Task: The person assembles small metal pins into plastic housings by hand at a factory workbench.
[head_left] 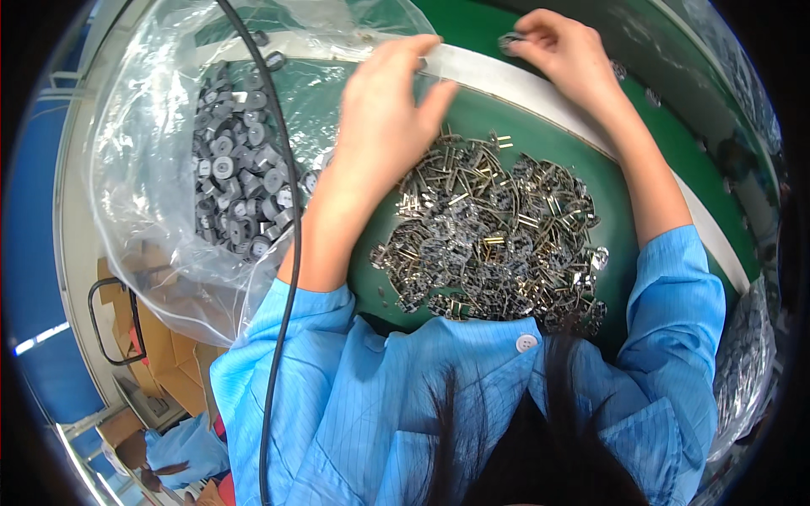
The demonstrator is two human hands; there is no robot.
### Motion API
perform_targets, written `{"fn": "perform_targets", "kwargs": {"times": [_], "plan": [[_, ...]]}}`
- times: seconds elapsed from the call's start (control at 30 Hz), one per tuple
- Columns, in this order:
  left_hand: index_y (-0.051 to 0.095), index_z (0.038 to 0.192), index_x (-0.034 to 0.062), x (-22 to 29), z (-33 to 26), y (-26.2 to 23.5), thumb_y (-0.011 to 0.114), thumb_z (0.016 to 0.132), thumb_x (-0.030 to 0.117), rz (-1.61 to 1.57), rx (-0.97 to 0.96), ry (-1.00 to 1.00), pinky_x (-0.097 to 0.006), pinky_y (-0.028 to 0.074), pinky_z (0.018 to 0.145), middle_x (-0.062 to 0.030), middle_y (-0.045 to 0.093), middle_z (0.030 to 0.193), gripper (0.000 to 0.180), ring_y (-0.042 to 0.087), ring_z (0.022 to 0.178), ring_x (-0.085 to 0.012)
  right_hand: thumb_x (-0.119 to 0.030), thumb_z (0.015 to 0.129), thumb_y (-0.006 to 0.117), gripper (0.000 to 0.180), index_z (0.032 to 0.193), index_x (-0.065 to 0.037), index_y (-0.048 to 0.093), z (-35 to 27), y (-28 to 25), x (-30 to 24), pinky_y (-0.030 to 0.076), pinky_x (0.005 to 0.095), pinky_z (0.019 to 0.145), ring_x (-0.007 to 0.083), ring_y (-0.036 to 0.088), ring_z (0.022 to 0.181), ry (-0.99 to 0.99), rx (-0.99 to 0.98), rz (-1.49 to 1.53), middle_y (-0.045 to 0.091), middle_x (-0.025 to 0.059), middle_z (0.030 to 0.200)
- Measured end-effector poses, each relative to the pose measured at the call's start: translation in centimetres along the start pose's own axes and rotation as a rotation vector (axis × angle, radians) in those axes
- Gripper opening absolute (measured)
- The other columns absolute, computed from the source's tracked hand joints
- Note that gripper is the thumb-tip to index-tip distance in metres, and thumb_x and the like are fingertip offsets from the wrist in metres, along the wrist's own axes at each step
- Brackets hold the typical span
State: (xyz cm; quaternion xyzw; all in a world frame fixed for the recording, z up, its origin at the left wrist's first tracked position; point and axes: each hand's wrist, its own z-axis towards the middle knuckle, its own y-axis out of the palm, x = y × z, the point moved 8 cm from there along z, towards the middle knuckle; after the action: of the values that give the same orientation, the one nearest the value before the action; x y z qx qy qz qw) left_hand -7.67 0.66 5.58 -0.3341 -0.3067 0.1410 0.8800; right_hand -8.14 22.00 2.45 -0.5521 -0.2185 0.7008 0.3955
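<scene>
My right hand (569,59) reaches over the green strip beyond the white rail (489,76), with thumb and fingers pinched on a small round dark part (510,44). My left hand (384,114) is above the near side of that rail, thumb and fingers spread apart. A small dark grey piece (423,64) shows beside its fingers; whether it touches them I cannot tell. Between my forearms lies a heap of small dark parts with metal pins (498,236) on the green surface (620,244). To the left, many grey round caps (240,169) lie in a clear plastic bag (143,143).
A black cable (287,143) hangs across the bag and my left arm. Several small dark parts (652,98) are spaced along the green strip at the right. Another clear bag (747,363) stands at the right rim. Cardboard boxes (181,371) and another person's blue sleeve (190,451) show lower left.
</scene>
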Motion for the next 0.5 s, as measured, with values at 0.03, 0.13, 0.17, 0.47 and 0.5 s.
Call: {"fn": "perform_targets", "kwargs": {"times": [0.03,0.13,0.17,0.47,0.5], "plan": [[0.066,0.106,0.0024,-1.1,0.3,-1.3,0.074,0.078,0.013,0.121,0.04,0.002,-0.035,0.052,0.081,-0.0143,0.069,0.1,0.032,0.067,0.088,-0.0268,-0.018,0.081,0.073,0.026,0.099,-0.001,0.066,0.8,-0.5,1.8,0.051,0.0269,0.076,0.0128,0.064,0.076,0.036,0.034,-0.058,0.069,0.0075,0.083],[0.067,0.103,0.0032,-7.9,1.2,-4.0,0.064,0.084,0.021,0.491,-0.229,-0.259,-0.043,0.05,0.088,-0.0195,0.067,0.104,0.027,0.064,0.099,-0.0351,-0.023,0.081,0.072,0.029,0.099,-0.001,0.066,2.2,-1.2,5.8,0.051,0.0289,0.078,0.0155,0.065,0.078,0.091,-0.035,-0.124,0.069,0.0091,0.085],[0.068,0.104,0.0037,-10.1,1.5,-5.2,0.065,0.083,0.022,0.572,-0.214,-0.324,-0.043,0.051,0.087,-0.0202,0.066,0.104,0.028,0.064,0.096,-0.0366,-0.025,0.082,0.071,0.031,0.1,-0.001,0.066,2.1,-1.5,6.2,0.051,0.0301,0.079,0.0171,0.065,0.079,0.141,-0.053,-0.176,0.069,0.01,0.086],[0.056,0.124,0.0118,-21.5,0.7,-6.4,0.071,0.078,0.032,0.526,-0.244,-0.408,-0.044,0.045,0.096,-0.0212,0.059,0.119,0.052,0.056,0.11,-0.0407,-0.026,0.082,0.069,0.032,0.104,-0.003,0.066,1.4,-3.5,4.4,0.05,0.0311,0.076,0.0202,0.062,0.077,-0.012,0.168,-0.259,0.068,0.0108,0.09],[0.056,0.124,0.0118,-21.3,0.2,-5.9,0.071,0.078,0.032,0.523,-0.25,-0.402,-0.044,0.045,0.096,-0.0212,0.059,0.119,0.052,0.056,0.11,-0.0407,-0.025,0.082,0.069,0.031,0.104,-0.003,0.066,1.3,-3.7,3.8,0.05,0.0305,0.075,0.0187,0.061,0.076,0.0,0.148,-0.219,0.068,0.0101,0.089]]}}
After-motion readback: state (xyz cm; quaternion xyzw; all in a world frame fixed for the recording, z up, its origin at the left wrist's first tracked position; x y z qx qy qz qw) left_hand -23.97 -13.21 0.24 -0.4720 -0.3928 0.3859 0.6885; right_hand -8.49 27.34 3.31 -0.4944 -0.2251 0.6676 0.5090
